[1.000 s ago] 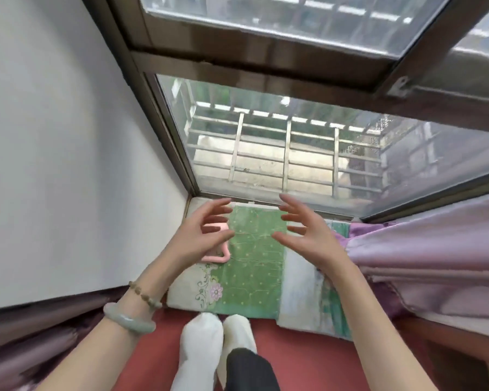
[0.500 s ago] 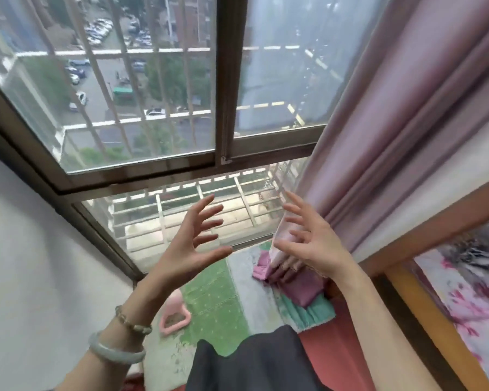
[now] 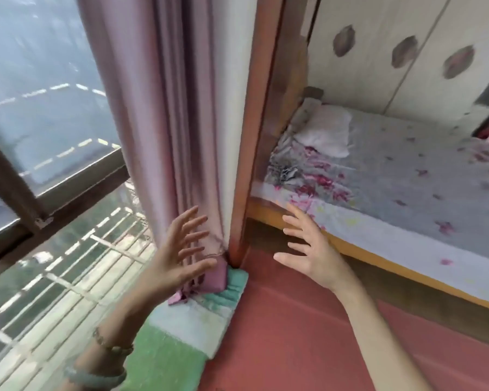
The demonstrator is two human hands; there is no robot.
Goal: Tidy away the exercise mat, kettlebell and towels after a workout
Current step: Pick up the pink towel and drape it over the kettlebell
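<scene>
A green and white padded mat (image 3: 181,328) lies along the foot of the window, its teal end (image 3: 232,289) reaching the red post. A folded pink cloth (image 3: 216,277) sits on that end, partly behind my left hand. My left hand (image 3: 178,255) is raised in front of the curtain, fingers spread, holding nothing. My right hand (image 3: 308,249) hovers over the red floor near the bed, fingers spread and empty. The pink kettlebell is out of view.
A mauve curtain (image 3: 164,122) hangs beside a red wooden post (image 3: 251,136). A bed (image 3: 393,193) with a floral sheet and a pillow (image 3: 325,131) stands at the right. Red floor (image 3: 294,334) lies below. A barred window (image 3: 54,193) fills the left.
My view has swung right from the window and mat to the curtain and bed. The pink kettlebell has left the view. Both hands stay raised, spread and empty.
</scene>
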